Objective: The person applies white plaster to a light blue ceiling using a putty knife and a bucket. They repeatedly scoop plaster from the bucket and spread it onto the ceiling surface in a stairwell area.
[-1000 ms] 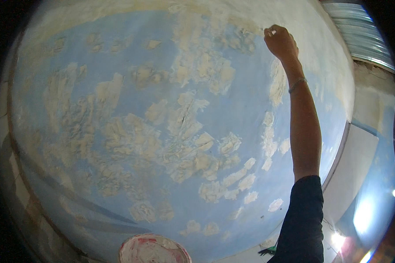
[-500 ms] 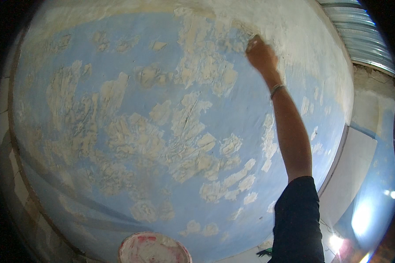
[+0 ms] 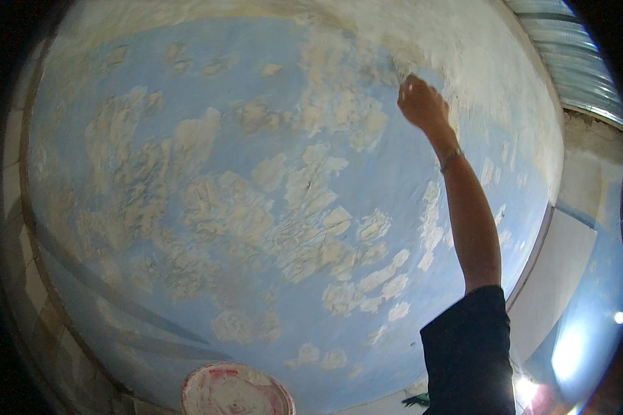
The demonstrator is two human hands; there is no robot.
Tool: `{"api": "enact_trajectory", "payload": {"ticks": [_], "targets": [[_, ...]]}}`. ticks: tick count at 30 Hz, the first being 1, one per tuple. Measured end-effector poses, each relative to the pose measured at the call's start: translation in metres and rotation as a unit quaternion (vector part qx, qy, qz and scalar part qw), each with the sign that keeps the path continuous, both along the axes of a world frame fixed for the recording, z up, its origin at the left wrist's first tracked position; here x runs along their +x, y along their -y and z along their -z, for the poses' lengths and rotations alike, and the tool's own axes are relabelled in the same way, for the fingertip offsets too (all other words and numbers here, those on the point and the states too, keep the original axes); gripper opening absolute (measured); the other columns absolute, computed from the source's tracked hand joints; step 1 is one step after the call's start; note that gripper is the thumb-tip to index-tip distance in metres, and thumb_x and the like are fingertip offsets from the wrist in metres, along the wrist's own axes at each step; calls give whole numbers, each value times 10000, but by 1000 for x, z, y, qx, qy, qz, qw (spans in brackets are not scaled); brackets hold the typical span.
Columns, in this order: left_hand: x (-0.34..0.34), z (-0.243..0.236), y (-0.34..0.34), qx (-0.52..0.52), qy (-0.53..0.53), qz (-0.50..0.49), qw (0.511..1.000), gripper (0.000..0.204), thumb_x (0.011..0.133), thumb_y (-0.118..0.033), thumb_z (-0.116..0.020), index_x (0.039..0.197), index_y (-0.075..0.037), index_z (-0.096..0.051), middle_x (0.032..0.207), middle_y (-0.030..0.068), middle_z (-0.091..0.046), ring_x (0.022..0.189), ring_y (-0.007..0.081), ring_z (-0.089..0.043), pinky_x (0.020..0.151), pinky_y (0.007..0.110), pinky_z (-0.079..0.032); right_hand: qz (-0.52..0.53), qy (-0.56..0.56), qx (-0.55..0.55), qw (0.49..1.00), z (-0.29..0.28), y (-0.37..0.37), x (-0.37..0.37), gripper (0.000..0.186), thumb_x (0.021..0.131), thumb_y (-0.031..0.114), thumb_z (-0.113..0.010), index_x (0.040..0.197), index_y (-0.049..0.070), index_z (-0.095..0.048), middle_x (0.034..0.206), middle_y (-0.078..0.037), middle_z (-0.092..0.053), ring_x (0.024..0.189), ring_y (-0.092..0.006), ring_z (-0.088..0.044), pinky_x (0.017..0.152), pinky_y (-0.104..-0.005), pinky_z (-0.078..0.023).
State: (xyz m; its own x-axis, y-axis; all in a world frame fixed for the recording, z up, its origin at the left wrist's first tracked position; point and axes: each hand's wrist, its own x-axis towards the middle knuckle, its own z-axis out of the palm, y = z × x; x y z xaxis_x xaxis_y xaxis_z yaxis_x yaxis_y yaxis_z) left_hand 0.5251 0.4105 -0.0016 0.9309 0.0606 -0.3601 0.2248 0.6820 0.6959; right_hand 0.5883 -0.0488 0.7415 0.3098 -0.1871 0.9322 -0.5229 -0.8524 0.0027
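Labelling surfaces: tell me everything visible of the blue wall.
The blue wall is pale, fading to cream along the top and upper right. Rough off-white patches, plaster-like and ridged in places, spread over much of it. Dark streaks, apparently shadows, cross its lower left. It looks bowed, probably from the lens. The right hand is at its upper right; contact unclear.

You're in a room under renovation, it seems: the blue wall point(image 3: 394, 162) ahead bears rough cream patches point(image 3: 228, 207), with corrugated metal sheeting point(image 3: 567, 55) at far right.
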Motion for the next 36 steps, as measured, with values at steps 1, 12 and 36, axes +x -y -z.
{"api": "enact_trajectory", "payload": {"ticks": [1, 12, 36], "targets": [[0, -2, 0, -14, 11, 14, 1000, 666, 871, -523, -761, 1302, -59, -555, 963, 64, -679, 522, 125, -503, 454, 301, -444, -30, 30, -35, 999, 5, 2, -5, 322, 989, 351, -550, 1192, 142, -687, 1226, -156, -703, 1159, -400, -649, 973, -532, -518], [-5, -21, 15, -55, 56, 60, 995, 619, 882, -494, -747, 1347, -140, -541, 1108, -4, -634, 673, 96, -517, 539, 222, -415, -70, 70, -62, 993, -24, -8, -5, 329, 983, 355, -536, 1166, 137, -701, 1115, -206, -728, 1072, -428, -680, 940, -522, -531], [2, 24, 38, 257, 421, -70, 867, 673, 928, -462, -713, 1469, -182, -427, 1275, 91, -595, 713, 146, -606, 395, 225, -429, -53, 119, -61, 990, 4, -24, -25, 295, 1005, 390, -555, 1040, 139, -708, 1012, -169, -751, 996, -410, -705, 872, -539, -529]]}}
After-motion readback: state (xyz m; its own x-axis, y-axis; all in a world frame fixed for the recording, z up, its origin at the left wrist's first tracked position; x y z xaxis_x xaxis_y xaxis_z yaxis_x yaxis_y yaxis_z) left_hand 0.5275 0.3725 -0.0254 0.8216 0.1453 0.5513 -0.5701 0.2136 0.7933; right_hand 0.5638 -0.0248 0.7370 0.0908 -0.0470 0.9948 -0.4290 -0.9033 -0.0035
